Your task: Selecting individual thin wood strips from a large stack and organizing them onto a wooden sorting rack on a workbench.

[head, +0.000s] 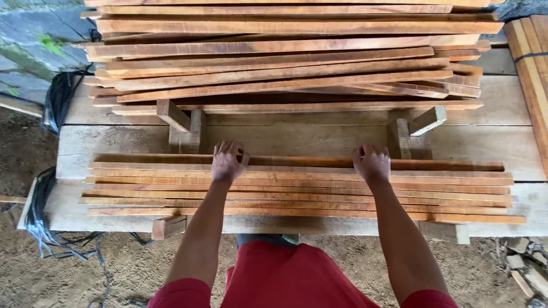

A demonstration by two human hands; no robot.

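Note:
Several long thin wooden strips (297, 194) lie side by side in a row on a pale plank workbench (114, 142) in front of me. My left hand (227, 161) rests with curled fingers on the far edge of this row, left of centre. My right hand (372, 162) does the same to the right of centre. Both hands press on the farthest, darker strip (297, 162) at the back of the row. Whether the fingers wrap around it cannot be told.
A big loose pile of similar strips (285, 57) fills the back of the bench, resting on short wooden blocks (181, 122). More planks (531, 74) stand at the right. Black cables (51, 102) hang at the left. Sandy ground (114, 274) lies below.

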